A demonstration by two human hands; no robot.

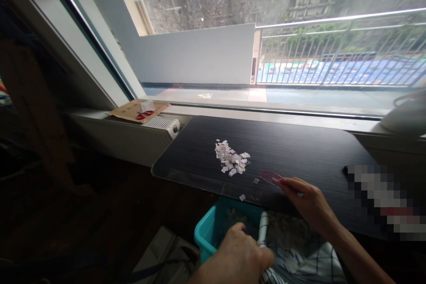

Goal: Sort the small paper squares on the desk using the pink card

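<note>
My right hand (309, 199) pinches a thin pink see-through plastic ruler (271, 178), whose rounded end lies low over the black table (293, 146). Left of its tip is a heap of small white paper scraps (231, 157). A loose clear square (256, 181) and another small scrap (242, 197) lie nearer the table's front edge. Below that edge, my left hand (238, 250) is closed around the edge of a checked cloth bag (333, 264), its fingertips partly hidden. The bag sits open with pale scraps inside, beside a teal bin (204, 233).
On the sill at the left, red-handled scissors (145, 115) rest on a brown paper envelope (123, 111). A white radiator (163, 125) adjoins the table's left end. A blurred-out item (382, 199) lies at the table's right. A large window stands behind.
</note>
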